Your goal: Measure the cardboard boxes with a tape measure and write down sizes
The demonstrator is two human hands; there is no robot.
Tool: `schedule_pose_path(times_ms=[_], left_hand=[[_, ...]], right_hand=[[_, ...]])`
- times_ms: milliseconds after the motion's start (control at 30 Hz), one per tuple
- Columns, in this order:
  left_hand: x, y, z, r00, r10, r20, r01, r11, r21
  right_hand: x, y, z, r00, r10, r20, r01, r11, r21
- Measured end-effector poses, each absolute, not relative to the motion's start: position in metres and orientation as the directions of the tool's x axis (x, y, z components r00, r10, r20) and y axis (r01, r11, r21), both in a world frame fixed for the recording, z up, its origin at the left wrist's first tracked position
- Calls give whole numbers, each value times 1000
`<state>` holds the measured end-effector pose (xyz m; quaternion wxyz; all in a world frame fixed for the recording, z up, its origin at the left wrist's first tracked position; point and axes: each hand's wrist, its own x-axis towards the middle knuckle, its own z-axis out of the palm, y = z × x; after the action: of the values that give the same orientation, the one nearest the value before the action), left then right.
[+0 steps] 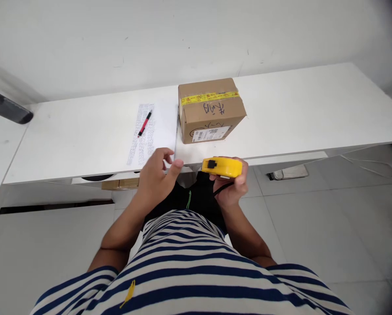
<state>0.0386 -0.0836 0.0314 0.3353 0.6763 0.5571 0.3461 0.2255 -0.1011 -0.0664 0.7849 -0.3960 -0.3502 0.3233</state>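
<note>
My right hand (232,190) is wrapped round a yellow tape measure (227,166) with a black button on its side, held in front of the desk's near edge. A black wrist strap (222,189) hangs from it below my fingers. My left hand (158,177) hovers over the near edge, with nothing in it; its thumb is stretched out and its fingers are loosely bent, apart from the tape measure. Beyond my hands a brown cardboard box (212,98) stands on the desk, with yellow tape across its top, black handwriting and a white label (211,134).
Left of the box, a red and black pen (145,124) lies on printed paper (165,127). A dark cylinder (7,105) is at the far left. The white desk (291,109) runs along a wall. Below it, a pale flat object (289,172) is near the floor (314,218).
</note>
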Motion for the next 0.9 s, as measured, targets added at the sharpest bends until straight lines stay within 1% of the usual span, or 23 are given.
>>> schedule_pose_path(times_ms=[33,67,100,133,200,300,367,433,467,533,600,667,767,833,900], left_hand=[[41,-78,27,232,973,-7,442,-99,892],[45,-73,23,341,936,-84,358,-46,933],[51,-67,21,431,894,-124,281,-2,960],[58,-61,20,490,862,-132,218,26,976],[72,-47,21,520,848,-106,151,31,988],[89,-19,30,521,848,-104,150,29,988],[97,1,40,596,791,-135,137,64,988],[104,19,53,657,744,-124,93,82,992],[108,27,61,655,749,-102,71,74,995],[115,40,78,569,821,-47,44,27,999],[120,52,93,461,888,-1,53,-26,998],[120,62,100,391,920,34,84,-73,994],[106,76,90,278,957,86,179,-139,974],[91,84,75,167,981,102,293,-148,945],[76,91,60,95,993,69,398,-102,912]], right_hand=[[226,-99,-62,523,829,200,-333,414,-847],[227,-96,-57,494,859,135,-399,361,-843],[229,-93,-52,465,879,101,-431,325,-842],[231,-90,-46,436,895,94,-436,301,-848],[237,-81,-33,389,912,132,-410,300,-861],[251,-63,-10,367,906,212,-368,351,-861],[262,-47,8,351,903,246,-333,367,-869],[274,-31,27,285,924,254,-277,333,-901],[279,-23,35,244,937,249,-244,308,-920],[287,-8,50,188,950,250,-178,284,-942],[292,5,59,191,936,296,-109,320,-941],[299,20,63,224,904,364,-22,378,-926],[323,47,59,234,882,409,87,400,-912],[350,67,51,221,892,394,102,381,-919],[382,84,40,251,895,368,79,360,-929]])
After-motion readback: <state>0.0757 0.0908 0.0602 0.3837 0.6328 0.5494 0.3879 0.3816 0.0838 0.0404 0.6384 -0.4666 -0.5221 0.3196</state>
